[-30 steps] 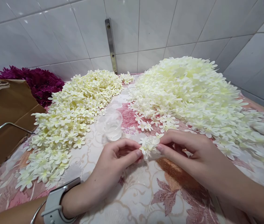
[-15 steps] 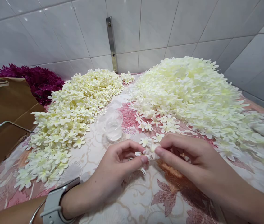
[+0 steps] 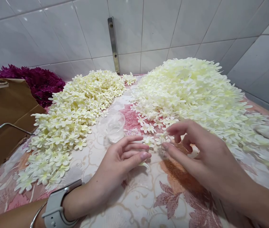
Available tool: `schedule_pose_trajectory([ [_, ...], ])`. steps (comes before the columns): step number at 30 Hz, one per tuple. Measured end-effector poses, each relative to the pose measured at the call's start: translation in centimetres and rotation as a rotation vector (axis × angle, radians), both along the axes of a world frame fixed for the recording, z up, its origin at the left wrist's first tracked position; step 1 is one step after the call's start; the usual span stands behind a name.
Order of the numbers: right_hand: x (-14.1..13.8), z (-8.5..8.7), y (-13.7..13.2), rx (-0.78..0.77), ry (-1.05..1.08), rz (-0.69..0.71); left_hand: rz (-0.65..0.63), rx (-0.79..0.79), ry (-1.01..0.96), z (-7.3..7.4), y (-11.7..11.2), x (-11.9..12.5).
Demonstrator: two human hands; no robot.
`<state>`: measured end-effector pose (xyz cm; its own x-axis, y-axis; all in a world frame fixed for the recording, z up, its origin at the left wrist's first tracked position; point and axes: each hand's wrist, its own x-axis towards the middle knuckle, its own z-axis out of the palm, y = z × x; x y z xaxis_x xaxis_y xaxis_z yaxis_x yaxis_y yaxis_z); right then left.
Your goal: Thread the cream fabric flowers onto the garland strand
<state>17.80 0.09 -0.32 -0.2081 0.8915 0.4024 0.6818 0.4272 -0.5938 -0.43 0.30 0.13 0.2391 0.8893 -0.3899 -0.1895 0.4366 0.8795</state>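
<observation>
My left hand (image 3: 122,158) lies low over the patterned tablecloth (image 3: 148,196) with its fingers stretched and apart; a small cream flower (image 3: 145,164) peeks out from under the thumb. My right hand (image 3: 196,152) hovers just to the right, thumb and forefinger spread, the other fingers curled. A few loose cream flowers (image 3: 159,138) lie on the cloth by its fingertips, and I cannot tell whether it touches them. A small clear plastic cup (image 3: 114,127) stands just beyond my left hand. My left wrist wears a grey watch (image 3: 56,207).
A big heap of cream flowers (image 3: 196,91) fills the right side, a flatter heap (image 3: 72,117) the left. Purple flowers (image 3: 37,82) lie far left beside a cardboard box (image 3: 3,114) with a metal bar. A tiled wall with a metal strip (image 3: 113,44) stands behind.
Both hands were pinched together on a small flower cluster; now they have parted, the fingers have spread, and the right hand has risen toward the big heap.
</observation>
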Motion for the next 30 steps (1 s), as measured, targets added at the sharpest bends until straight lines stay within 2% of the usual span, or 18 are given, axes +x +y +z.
schedule_pose_trajectory([
  [1, 0.0, 0.0, -0.1, 0.057, -0.009, 0.005, 0.005, 0.009, 0.001, 0.0, 0.0, 0.0],
  [3, -0.3, 0.0, -0.6, 0.080, -0.028, 0.103, 0.007, 0.020, -0.012, -0.1, 0.0, 0.0],
  [6, -1.1, -0.1, -1.2, 0.011, -0.031, 0.254, -0.038, 0.010, -0.047, -0.3, -0.2, -0.1],
  [10, -1.6, -0.2, -1.1, -0.074, 0.043, 0.342, -0.085, 0.025, -0.115, -0.6, -0.4, -0.1],
  [15, -1.0, -0.1, -0.5, -0.161, 0.132, 0.217, -0.101, 0.091, 0.008, -0.5, -0.3, -0.1],
  [21, -0.4, 0.5, 0.0, -0.416, 0.292, 0.180, -0.074, 0.043, 0.012, -0.4, 0.0, -0.2],
  [24, -0.2, 0.9, 0.4, -0.412, 0.355, 0.124, -0.074, 0.053, 0.032, -0.5, 0.2, -0.2],
  [30, -0.5, 0.9, 0.2, -0.471, 0.203, 0.192, -0.088, 0.099, 0.053, -0.4, 0.1, -0.2],
])
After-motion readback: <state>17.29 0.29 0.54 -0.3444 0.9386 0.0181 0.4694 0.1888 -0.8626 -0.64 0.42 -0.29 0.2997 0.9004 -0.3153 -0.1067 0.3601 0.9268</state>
